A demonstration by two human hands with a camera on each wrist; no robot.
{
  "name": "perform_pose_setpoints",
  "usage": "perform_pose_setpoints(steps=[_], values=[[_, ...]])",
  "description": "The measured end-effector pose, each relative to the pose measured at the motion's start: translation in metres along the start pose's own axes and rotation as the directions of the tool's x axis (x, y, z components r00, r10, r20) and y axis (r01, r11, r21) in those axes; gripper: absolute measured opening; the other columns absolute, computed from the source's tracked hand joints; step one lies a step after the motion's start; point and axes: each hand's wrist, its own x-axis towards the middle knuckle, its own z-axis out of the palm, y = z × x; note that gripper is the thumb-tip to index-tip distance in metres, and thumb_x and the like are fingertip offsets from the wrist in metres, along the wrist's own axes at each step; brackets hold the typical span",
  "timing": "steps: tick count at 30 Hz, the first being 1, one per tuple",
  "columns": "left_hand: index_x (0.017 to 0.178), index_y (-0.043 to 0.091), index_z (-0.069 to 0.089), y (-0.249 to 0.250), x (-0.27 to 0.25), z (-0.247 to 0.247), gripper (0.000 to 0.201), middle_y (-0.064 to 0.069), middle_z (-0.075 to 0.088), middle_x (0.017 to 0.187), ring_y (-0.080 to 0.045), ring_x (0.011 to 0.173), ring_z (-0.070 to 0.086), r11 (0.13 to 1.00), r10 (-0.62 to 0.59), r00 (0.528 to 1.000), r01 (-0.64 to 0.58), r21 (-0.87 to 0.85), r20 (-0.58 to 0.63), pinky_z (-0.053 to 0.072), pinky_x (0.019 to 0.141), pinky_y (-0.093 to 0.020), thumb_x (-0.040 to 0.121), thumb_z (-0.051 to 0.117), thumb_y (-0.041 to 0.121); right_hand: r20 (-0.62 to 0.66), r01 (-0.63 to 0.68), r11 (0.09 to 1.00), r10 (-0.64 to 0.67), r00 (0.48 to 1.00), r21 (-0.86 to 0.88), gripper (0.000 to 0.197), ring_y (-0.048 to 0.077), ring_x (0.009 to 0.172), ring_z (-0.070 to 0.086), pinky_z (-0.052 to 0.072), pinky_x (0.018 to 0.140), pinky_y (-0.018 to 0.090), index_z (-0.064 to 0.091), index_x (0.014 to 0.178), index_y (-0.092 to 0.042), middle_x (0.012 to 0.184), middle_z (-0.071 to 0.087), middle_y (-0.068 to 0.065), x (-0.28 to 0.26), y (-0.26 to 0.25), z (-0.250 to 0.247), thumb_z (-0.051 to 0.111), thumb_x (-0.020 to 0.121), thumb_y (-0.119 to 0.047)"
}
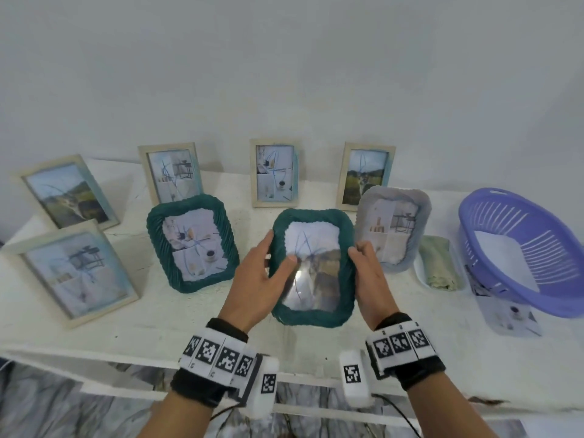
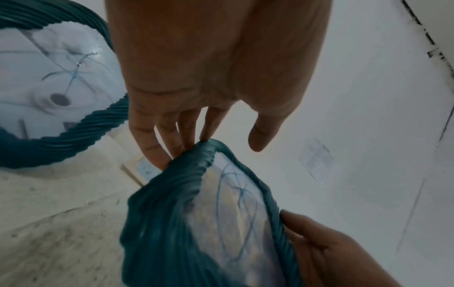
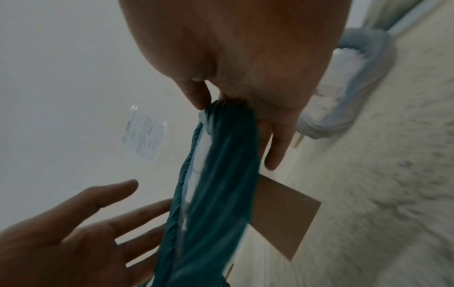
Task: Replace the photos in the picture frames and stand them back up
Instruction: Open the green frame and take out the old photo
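A lilac slotted plastic basket (image 1: 524, 248) sits tilted on the white tabletop (image 1: 410, 358), well to the right of the hands. Between it and the hands, a folded pale green cloth (image 1: 438, 267) lies in a shallow white tray (image 1: 420, 273). A plain white wall (image 1: 284, 74) rises behind

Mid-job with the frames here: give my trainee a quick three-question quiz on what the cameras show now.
1. True or false: the right hand pinches the held teal frame by its edge.
2. Which hand has straight fingers at that frame? A) left hand B) right C) neither
3. What colour is the basket on the table?

Key: 1 true; 2 A; 3 purple.
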Motion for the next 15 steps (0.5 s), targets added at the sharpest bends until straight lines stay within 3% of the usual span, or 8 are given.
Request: perform_pose_setpoints(steps=[2,5,8,11,15], values=[[0.152,0.029,0.027,-0.004,-0.009,0.008,0.07,0.005,0.049,0.14,-0.013,0.122,0.05,1.0,-0.001,0.999,0.0,0.024,0.035,0.046,0.105,-0.04,0.092,0.058,0.048,-0.011,-0.055,0.991,0.057,0.998,0.121,0.019,0.021,0.097,0.054,0.042,0.091,0.048,0.05,0.09,-0.021,0.1,0.058,0.01,-0.015,0.01,-0.008,0.053,0.092,-0.039],[0.152,0.033,0.026,-0.012,-0.022,0.026,0.076,0.012,0.05,0.138,-0.009,0.124,0.049,0.997,0.029,0.995,-0.036,0.067,0.094,0.043,0.107,-0.037,0.088,0.057,0.06,-0.056,-0.078,0.969,0.094,0.994,0.236,0.015,0.025,0.104,0.061,0.045,0.096,0.049,0.053,0.101,-0.014,0.108,0.066,0.009,-0.037,0.02,-0.018,0.049,0.099,-0.029],[0.153,0.032,0.018,-0.015,-0.035,0.049,0.097,0.019,0.038,0.144,-0.004,0.133,0.038,0.996,-0.018,0.989,0.006,0.088,0.146,0.033,0.113,-0.031,0.077,0.062,0.072,-0.083,-0.085,0.952,0.114,0.99,0.294,0.025,0.027,0.098,0.064,0.052,0.087,0.045,0.049,0.111,-0.009,0.106,0.068,0.014,-0.058,0.023,-0.024,0.049,0.097,-0.029],[0.154,0.037,0.003,-0.015,-0.045,0.071,0.129,0.011,0.02,0.16,-0.011,0.145,0.023,0.993,-0.092,0.984,0.08,0.088,0.153,0.029,0.117,-0.044,0.053,0.061,0.092,-0.068,-0.09,0.957,0.112,0.991,0.275,0.026,0.028,0.098,0.065,0.052,0.083,0.044,0.048,0.116,-0.01,0.11,0.068,0.017,-0.073,0.022,-0.028,0.048,0.098,-0.029],[0.154,0.038,-0.004,-0.003,-0.05,0.091,0.145,0.011,0.01,0.163,-0.013,0.149,0.015,0.985,-0.171,0.972,0.171,0.01,0.164,0.023,0.12,-0.046,0.038,0.061,0.097,0.008,-0.115,0.963,0.117,0.993,0.244,0.035,0.025,0.097,0.065,0.051,0.079,0.039,0.053,0.116,-0.01,0.109,0.069,0.015,-0.088,0.015,-0.034,0.044,0.1,-0.04]])
